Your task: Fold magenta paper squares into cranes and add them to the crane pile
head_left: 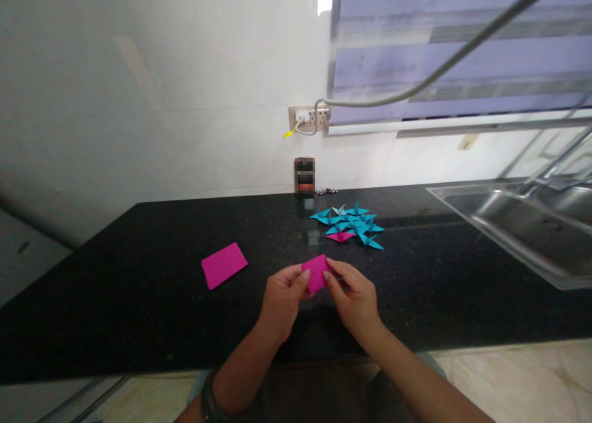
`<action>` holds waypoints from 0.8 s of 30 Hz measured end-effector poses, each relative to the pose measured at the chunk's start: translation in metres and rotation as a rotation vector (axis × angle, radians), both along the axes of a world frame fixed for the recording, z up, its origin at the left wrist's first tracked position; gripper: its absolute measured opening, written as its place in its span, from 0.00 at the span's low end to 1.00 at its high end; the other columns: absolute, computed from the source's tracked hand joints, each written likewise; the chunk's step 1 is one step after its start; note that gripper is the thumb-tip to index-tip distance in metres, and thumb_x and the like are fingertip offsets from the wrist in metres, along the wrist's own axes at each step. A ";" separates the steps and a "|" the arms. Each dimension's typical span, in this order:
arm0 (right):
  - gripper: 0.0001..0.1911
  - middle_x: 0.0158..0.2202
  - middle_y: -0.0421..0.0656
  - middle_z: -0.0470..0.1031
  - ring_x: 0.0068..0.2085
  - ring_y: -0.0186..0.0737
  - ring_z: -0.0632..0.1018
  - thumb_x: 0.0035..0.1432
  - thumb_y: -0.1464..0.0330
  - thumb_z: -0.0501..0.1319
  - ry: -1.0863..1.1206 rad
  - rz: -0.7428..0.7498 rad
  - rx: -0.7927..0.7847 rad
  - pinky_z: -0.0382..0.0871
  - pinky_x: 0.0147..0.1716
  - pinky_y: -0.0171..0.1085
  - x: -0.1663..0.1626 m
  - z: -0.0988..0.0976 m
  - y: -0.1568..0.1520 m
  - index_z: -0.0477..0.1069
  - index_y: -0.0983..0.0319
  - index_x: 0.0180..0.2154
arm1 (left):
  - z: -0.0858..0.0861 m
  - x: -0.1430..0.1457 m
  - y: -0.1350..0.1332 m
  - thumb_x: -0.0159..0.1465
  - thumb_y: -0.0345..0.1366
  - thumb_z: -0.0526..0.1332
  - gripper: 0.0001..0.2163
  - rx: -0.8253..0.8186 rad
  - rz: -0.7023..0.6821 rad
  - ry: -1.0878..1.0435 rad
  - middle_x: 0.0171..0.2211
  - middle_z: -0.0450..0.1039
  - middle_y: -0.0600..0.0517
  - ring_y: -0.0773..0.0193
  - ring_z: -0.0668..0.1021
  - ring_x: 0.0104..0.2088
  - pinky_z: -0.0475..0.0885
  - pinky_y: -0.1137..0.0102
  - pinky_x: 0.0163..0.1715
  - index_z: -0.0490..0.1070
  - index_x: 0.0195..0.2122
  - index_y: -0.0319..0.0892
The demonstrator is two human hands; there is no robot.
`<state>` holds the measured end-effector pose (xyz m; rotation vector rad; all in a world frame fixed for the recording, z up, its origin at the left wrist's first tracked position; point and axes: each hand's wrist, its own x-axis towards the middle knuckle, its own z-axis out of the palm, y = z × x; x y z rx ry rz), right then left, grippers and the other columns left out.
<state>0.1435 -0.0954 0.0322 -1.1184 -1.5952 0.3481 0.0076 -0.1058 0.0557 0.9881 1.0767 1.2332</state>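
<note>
Between my two hands is a small folded square of magenta paper (316, 274), raised a little over the dark counter. My left hand (283, 296) pinches its left edge, thumb on top and fingers partly hidden beneath. On the opposite edge, my right hand (355, 295) grips the paper between thumb and forefinger. To the left lies a flat magenta paper rectangle (224, 266), perhaps a stack; its thickness is hard to judge. Beyond my hands sit several blue origami cranes (354, 224) in a cluster, with one magenta crane (340, 236) at the near side and a paler one (339, 211) behind.
A black stone counter (152, 312) runs along the wall. At its back stands a small dark box (304, 176), blurred out, beside a beaded string (327, 191). A steel sink (499, 225) is at the right. A grey cable (393, 99) hangs from above to a wall socket (319, 118).
</note>
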 end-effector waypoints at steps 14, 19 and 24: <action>0.13 0.36 0.44 0.77 0.31 0.35 0.77 0.53 0.69 0.58 0.035 -0.017 -0.068 0.73 0.32 0.34 -0.001 0.002 -0.009 0.72 0.61 0.42 | 0.004 0.002 -0.005 0.51 0.38 0.64 0.10 -0.020 0.028 -0.047 0.25 0.75 0.52 0.71 0.72 0.24 0.68 0.76 0.25 0.76 0.32 0.38; 0.13 0.36 0.44 0.77 0.31 0.36 0.77 0.53 0.68 0.58 -0.012 -0.041 -0.048 0.73 0.33 0.34 0.000 0.002 -0.011 0.72 0.61 0.42 | 0.002 0.001 -0.005 0.50 0.38 0.65 0.11 -0.048 0.032 -0.075 0.25 0.74 0.52 0.70 0.72 0.24 0.69 0.75 0.25 0.76 0.32 0.37; 0.08 0.33 0.42 0.76 0.29 0.34 0.76 0.53 0.69 0.58 0.013 -0.015 -0.060 0.73 0.29 0.32 0.001 0.003 -0.013 0.71 0.61 0.36 | 0.001 0.000 -0.005 0.49 0.39 0.65 0.12 -0.053 0.024 -0.063 0.26 0.75 0.51 0.70 0.73 0.24 0.69 0.75 0.25 0.76 0.32 0.37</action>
